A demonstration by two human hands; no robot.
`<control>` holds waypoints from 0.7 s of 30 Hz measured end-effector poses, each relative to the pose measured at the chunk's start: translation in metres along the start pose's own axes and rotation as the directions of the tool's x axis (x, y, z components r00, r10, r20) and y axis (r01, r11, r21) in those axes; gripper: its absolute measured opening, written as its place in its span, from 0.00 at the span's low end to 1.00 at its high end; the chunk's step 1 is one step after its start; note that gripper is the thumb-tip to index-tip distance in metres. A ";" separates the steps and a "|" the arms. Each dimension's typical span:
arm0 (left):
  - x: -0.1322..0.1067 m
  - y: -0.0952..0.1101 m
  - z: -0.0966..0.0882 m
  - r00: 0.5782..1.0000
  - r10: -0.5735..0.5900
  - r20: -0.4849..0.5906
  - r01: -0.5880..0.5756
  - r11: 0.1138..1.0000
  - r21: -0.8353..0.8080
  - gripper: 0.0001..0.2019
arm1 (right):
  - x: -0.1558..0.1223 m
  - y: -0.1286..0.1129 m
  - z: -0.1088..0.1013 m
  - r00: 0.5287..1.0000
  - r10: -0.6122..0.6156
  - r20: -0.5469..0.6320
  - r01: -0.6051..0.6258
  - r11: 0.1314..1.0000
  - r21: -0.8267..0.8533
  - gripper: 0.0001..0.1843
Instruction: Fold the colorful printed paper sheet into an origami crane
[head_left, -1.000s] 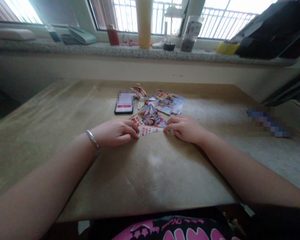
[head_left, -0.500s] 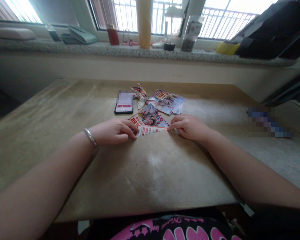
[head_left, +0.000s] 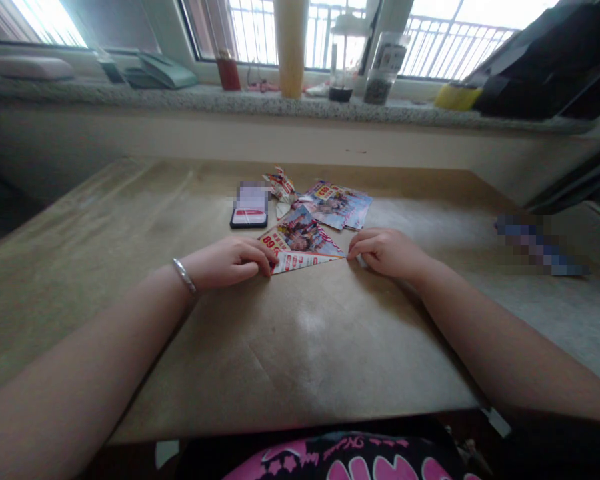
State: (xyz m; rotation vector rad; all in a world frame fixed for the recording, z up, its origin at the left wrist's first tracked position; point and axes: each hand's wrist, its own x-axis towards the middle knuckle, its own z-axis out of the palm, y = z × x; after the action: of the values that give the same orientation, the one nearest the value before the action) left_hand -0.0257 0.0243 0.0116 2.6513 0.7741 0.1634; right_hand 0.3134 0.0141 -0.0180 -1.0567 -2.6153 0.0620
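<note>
A colourful printed leaflet (head_left: pixel 300 243), folded into a triangle, lies flat on the brown paper-covered table (head_left: pixel 300 347). My left hand (head_left: pixel 227 261), with a silver bracelet on the wrist, presses curled fingers onto the leaflet's left corner. My right hand (head_left: pixel 387 252) pinches the leaflet's right tip with fingers curled down onto the table. Both hands rest on the table surface.
Behind the leaflet lie a phone (head_left: pixel 249 207), a crumpled folded paper (head_left: pixel 280 183) and more leaflets (head_left: pixel 337 203). A stone windowsill (head_left: pixel 280 103) holds a red cup, a yellow cylinder, jars and dark bags. A blurred object (head_left: pixel 540 243) lies at the right.
My right hand has slid to the right along the fold, uncovering more of the leaflet's lower edge. My left hand has stayed on the left corner.
</note>
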 end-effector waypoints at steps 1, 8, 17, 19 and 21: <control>0.002 0.001 0.003 1.000 -0.005 -0.022 0.005 1.000 0.014 0.15 | 0.000 0.000 0.001 1.000 0.005 -0.005 -0.005 1.000 -0.002 0.18; 0.011 0.015 0.029 0.966 -0.095 -0.242 0.167 0.940 0.296 0.20 | 0.001 -0.006 0.008 0.977 0.176 -0.118 -0.181 0.983 -0.030 0.13; 0.010 0.011 0.032 0.982 -0.095 -0.161 0.143 0.936 0.322 0.20 | 0.008 -0.018 0.017 0.928 0.321 -0.189 -0.274 0.932 0.238 0.17; 0.012 0.012 0.032 0.983 -0.077 -0.167 0.128 0.940 0.318 0.20 | 0.010 -0.019 0.019 0.925 0.326 -0.194 -0.267 0.923 0.278 0.17; 0.013 0.013 0.033 0.985 -0.024 -0.168 0.077 0.946 0.315 0.17 | 0.012 -0.020 0.020 0.918 0.350 -0.189 -0.281 0.907 0.315 0.18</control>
State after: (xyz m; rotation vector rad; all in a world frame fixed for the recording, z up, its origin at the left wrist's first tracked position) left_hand -0.0015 0.0105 -0.0133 2.9482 0.9960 0.2633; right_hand 0.2854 0.0089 -0.0307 -1.2835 -2.1188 0.3481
